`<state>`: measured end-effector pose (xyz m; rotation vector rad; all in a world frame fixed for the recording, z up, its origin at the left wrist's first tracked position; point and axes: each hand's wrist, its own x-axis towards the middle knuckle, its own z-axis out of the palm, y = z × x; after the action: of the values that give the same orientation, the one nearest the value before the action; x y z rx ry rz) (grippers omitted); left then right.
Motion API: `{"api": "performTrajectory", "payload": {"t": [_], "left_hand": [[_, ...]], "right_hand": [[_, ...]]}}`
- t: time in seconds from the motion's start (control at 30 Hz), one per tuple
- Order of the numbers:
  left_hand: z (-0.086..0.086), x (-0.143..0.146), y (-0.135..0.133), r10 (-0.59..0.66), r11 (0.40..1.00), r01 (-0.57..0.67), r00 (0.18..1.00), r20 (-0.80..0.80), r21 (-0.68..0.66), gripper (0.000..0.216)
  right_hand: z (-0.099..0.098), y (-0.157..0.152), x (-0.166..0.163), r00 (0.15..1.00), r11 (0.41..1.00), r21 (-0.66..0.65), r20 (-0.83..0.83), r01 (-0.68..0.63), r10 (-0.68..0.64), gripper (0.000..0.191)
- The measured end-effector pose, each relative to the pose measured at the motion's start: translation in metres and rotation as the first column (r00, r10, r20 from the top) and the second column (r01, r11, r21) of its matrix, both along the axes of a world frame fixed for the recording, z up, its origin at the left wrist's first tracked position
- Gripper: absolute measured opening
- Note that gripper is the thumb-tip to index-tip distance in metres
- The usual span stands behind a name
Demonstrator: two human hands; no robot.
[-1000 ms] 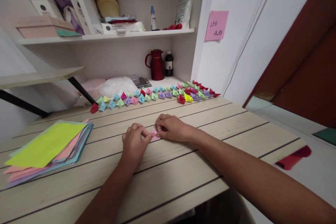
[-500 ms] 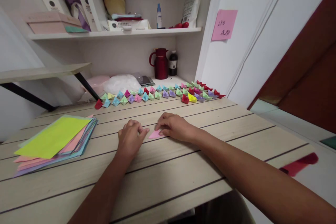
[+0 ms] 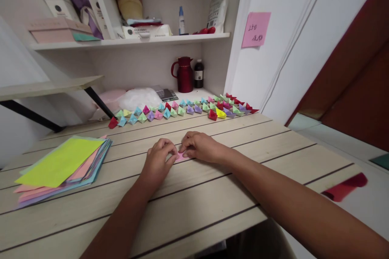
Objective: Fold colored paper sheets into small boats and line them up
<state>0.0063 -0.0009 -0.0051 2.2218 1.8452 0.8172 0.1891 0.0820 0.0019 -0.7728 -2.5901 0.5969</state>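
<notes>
A small folded piece of pink paper (image 3: 183,157) lies on the wooden table (image 3: 206,194), partly covered by fingers. My left hand (image 3: 160,157) pinches its left corner between thumb and fingers. From the other side, my right hand (image 3: 199,146) grips the paper's right part, fingers bent and thumb low against it. Beyond the hands stand rows of small folded paper boats (image 3: 166,113) in many colours. A stack of coloured paper sheets (image 3: 60,166), yellow-green on top, rests to the left of my left hand.
Behind the boats are a dark red jug (image 3: 184,75), a dark bottle (image 3: 199,74) and a white plastic bag (image 3: 139,99). A raised wooden stand (image 3: 48,88) on black legs is at the left. A red object (image 3: 346,188) is at the table's right edge.
My left hand has moved right and now pinches the left corner of the pink paper. My right hand stays on the paper. The view has shifted slightly.
</notes>
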Motion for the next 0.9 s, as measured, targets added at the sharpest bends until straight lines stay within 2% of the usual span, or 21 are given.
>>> {"api": "performTrajectory", "payload": {"t": [0.17, 0.43, 0.57, 0.77, 0.9], "left_hand": [[0.0, -0.004, 0.0, 0.013, 0.998, -0.015, 0.999, -0.031, -0.065, 0.007], [0.001, -0.003, 0.0, -0.042, 0.998, 0.039, 0.997, -0.064, -0.058, 0.008], [0.0, -0.004, 0.001, -0.05, 0.997, 0.045, 0.996, -0.075, -0.058, 0.008], [0.001, -0.004, 0.002, -0.061, 0.997, 0.058, 0.995, -0.081, -0.047, 0.005], [0.001, -0.002, 0.001, -0.041, 0.999, 0.039, 0.997, -0.06, -0.038, 0.003]], "right_hand": [[0.002, 0.0, 0.002, 1.0, 0.999, -0.034, 0.007, -0.027, 0.027, 0.019], [0.006, 0.01, 0.012, 0.991, 0.985, -0.119, 0.017, -0.128, 0.131, 0.024], [0.005, 0.02, 0.016, 0.983, 0.965, -0.2, 0.037, -0.168, 0.179, 0.033], [0.0, 0.036, 0.018, 0.968, 0.918, -0.308, -0.041, -0.249, 0.249, 0.037], [0.001, 0.034, 0.02, 0.979, 0.92, -0.334, -0.086, -0.205, 0.187, 0.038]]}}
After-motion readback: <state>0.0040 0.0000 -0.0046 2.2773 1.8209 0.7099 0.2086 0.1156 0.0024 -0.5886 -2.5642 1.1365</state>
